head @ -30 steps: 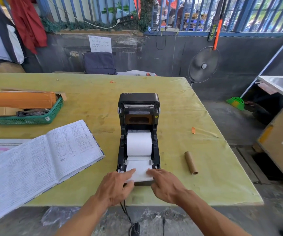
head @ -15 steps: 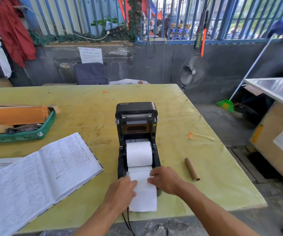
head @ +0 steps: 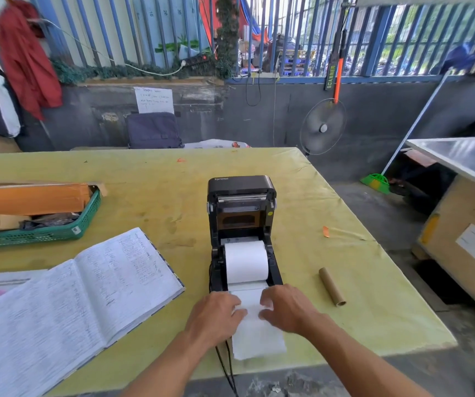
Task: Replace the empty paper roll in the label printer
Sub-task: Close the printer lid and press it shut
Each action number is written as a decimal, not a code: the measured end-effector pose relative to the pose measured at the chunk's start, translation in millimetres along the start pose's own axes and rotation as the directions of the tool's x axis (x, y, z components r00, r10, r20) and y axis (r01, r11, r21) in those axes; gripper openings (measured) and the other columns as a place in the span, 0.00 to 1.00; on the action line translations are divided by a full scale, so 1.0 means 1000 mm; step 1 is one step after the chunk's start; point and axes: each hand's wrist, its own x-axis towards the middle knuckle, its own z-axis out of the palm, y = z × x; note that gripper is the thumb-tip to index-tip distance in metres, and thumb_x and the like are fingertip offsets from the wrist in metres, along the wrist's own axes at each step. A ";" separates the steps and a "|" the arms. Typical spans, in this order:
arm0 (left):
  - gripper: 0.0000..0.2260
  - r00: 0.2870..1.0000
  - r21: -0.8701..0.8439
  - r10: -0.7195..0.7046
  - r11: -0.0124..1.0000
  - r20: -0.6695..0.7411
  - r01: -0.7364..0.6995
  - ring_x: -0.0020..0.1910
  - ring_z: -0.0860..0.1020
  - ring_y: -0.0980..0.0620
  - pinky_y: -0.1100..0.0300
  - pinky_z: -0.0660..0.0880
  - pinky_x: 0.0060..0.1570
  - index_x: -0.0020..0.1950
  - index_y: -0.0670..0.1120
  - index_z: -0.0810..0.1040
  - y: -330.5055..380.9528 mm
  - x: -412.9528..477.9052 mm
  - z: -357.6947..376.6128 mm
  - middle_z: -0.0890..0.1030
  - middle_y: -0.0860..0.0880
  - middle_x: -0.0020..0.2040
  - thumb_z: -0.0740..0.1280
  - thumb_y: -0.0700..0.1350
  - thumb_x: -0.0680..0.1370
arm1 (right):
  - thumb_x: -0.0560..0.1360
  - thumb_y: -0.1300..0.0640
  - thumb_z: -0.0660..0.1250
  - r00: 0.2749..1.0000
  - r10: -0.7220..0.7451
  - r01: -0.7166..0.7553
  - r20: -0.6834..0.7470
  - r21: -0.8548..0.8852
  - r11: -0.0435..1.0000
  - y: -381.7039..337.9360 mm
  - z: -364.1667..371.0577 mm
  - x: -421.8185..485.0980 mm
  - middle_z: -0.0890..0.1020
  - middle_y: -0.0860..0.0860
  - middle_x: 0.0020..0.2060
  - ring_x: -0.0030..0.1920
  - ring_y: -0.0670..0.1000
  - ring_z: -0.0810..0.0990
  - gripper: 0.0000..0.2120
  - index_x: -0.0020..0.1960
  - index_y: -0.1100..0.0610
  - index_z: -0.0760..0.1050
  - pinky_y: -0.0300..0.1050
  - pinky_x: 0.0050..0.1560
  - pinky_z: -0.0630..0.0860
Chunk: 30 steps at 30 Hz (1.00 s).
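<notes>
A black label printer (head: 242, 196) stands on the yellow table (head: 159, 190) with its lid raised. A full white paper roll (head: 246, 262) lies in its bay. A strip of paper (head: 256, 336) runs out of the front and over the table toward me. My left hand (head: 216, 319) rests on the strip's left edge and my right hand (head: 288, 308) on its right edge, both at the printer's front, fingers pressing the paper. The empty brown cardboard core (head: 332, 286) lies on the table right of the printer.
An open handwritten notebook (head: 79, 296) lies left of the printer. A green basket (head: 59, 233) with orange boxes sits at the far left. Black cables (head: 227, 368) drop over the table's near edge. A fan (head: 322, 127) and a wooden crate (head: 465, 247) stand to the right.
The paper strip has been drawn much farther out of the printer, toward the table's near edge. Both hands stayed at the printer's front on the paper. The camera tilted up slightly.
</notes>
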 end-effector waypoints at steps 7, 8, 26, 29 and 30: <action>0.14 0.951 -0.182 -0.079 0.983 -0.300 0.025 0.26 0.68 0.56 0.59 0.66 0.27 0.33 0.45 0.72 -0.010 0.053 -0.032 0.73 0.51 0.27 0.61 0.44 0.78 | 0.79 0.51 0.64 0.990 0.049 -0.034 -0.133 0.119 0.992 0.000 -0.052 0.042 0.88 0.50 0.45 0.40 0.52 0.85 0.11 0.44 0.54 0.83 0.50 0.46 0.83; 0.14 0.925 -0.223 -0.106 0.975 -0.365 0.023 0.26 0.68 0.57 0.60 0.66 0.27 0.32 0.46 0.72 -0.007 0.065 -0.041 0.73 0.51 0.27 0.61 0.43 0.78 | 0.79 0.52 0.63 0.980 0.065 -0.042 -0.186 0.126 0.991 0.000 -0.063 0.051 0.88 0.50 0.42 0.37 0.52 0.85 0.13 0.40 0.55 0.81 0.49 0.43 0.82; 0.19 0.623 -0.777 -0.768 0.478 -0.145 0.408 0.36 0.74 0.50 0.58 0.66 0.30 0.53 0.42 0.77 0.033 0.174 -0.113 0.81 0.45 0.49 0.68 0.57 0.75 | 0.81 0.39 0.54 0.903 0.387 -0.168 -0.186 0.677 0.717 -0.007 -0.135 0.132 0.80 0.57 0.52 0.51 0.60 0.79 0.28 0.66 0.61 0.68 0.53 0.49 0.76; 0.17 0.609 -0.808 -0.779 0.450 -0.147 0.381 0.41 0.76 0.47 0.57 0.70 0.39 0.52 0.42 0.76 0.038 0.164 -0.111 0.80 0.47 0.50 0.69 0.55 0.75 | 0.79 0.45 0.55 0.888 0.432 -0.186 -0.161 0.732 0.656 -0.013 -0.133 0.124 0.79 0.57 0.50 0.48 0.58 0.79 0.26 0.69 0.62 0.66 0.53 0.47 0.76; 0.17 0.608 -0.811 -0.778 0.452 -0.156 0.371 0.45 0.77 0.46 0.56 0.71 0.41 0.54 0.43 0.77 0.040 0.160 -0.109 0.80 0.47 0.51 0.69 0.55 0.74 | 0.79 0.47 0.55 0.883 0.442 -0.192 -0.157 0.738 0.647 -0.015 -0.132 0.122 0.79 0.57 0.51 0.48 0.59 0.79 0.26 0.70 0.62 0.64 0.53 0.47 0.76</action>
